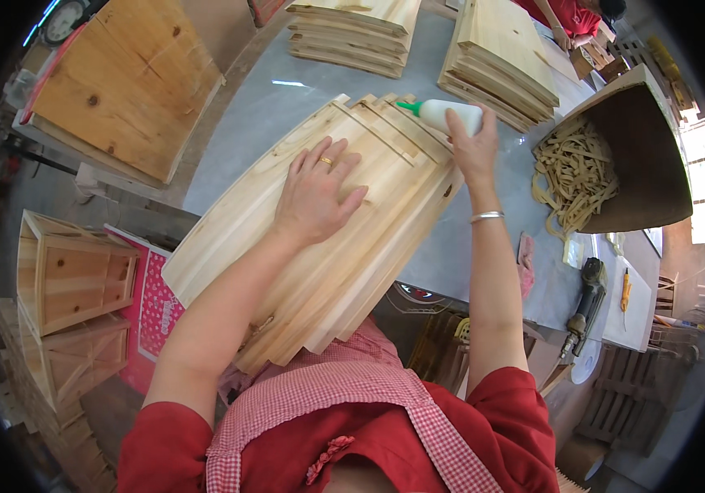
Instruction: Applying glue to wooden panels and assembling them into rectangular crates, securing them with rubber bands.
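Observation:
Several pale wooden panels lie fanned and overlapping in front of me, reaching over the table's near edge. Across the top panel rests my left hand, palm down with fingers spread. A white squeeze bottle with a green nozzle is held in my right hand, fingers wrapped round its base. The bottle lies nearly level, its tip pointing left over the far ends of the panels. Grooves run across the panels near that end. Whether anything comes out of the nozzle is too small to tell.
Stacked panels and another stack stand at the table's far side. On the right are a tipped cardboard box spilling tan bands, a pneumatic tool and an orange-handled tool. A co-worker in red sits far right.

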{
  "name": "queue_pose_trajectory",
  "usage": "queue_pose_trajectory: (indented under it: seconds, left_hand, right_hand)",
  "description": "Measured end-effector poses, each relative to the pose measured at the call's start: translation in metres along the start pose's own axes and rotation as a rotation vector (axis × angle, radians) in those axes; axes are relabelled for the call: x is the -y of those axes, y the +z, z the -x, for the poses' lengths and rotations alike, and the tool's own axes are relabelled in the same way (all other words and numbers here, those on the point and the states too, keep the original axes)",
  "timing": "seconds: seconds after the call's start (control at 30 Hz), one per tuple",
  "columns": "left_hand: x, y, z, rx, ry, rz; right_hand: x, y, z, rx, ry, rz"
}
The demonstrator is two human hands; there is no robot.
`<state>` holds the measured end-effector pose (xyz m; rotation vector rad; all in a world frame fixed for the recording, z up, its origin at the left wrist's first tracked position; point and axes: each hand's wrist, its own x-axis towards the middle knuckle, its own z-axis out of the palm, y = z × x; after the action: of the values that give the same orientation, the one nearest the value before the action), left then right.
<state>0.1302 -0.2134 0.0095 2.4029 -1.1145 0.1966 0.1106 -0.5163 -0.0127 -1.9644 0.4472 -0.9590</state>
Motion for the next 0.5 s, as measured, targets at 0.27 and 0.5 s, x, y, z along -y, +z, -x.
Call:
queue_pose_trajectory:
  seconds: [0.27,0.5]
  left_hand:
    - [0.002,0.001,0.001,-0.015,0.006,0.005]
    - [0.006,0.001,0.001,-0.013,0.000,-0.010]
  right_hand:
    - [0.021,-0.027,0.007,0.070,-0.086,0.189]
    - [0.023,-0.110,0.038,0.075,-0.086,0.316]
